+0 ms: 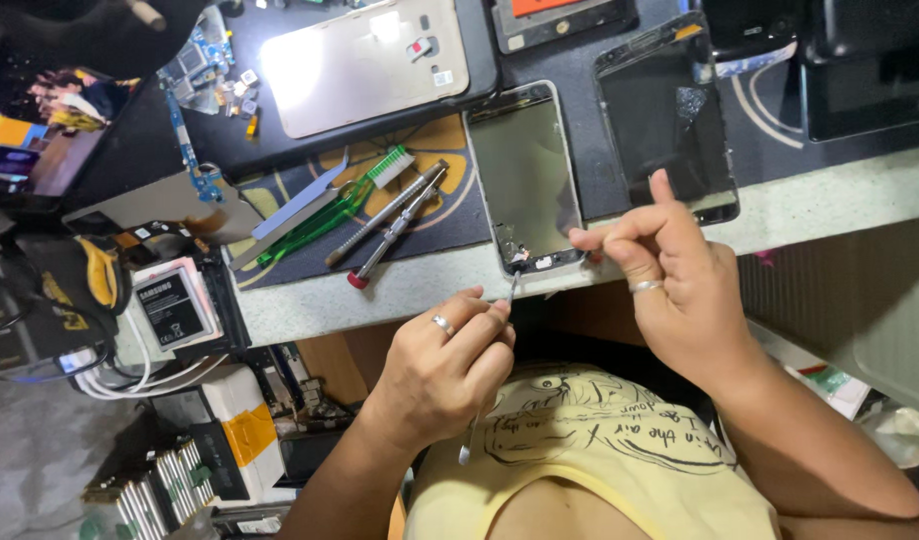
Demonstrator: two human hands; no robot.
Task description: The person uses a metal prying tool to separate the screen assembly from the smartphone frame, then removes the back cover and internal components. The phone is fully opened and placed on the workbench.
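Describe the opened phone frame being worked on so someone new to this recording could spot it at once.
Start at the pale counter edge just above the person's hands. The phone frame lies upright there, its bottom end at the edge, between the screwdrivers and a dark cracked phone. Unlike its dark neighbours, its inside is bare greenish-grey metal, and the left hand's tweezers touch its bottom.

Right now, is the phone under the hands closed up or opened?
Opened. The phone frame lies back cover off, bare metal plate and bottom components exposed beneath the hands.
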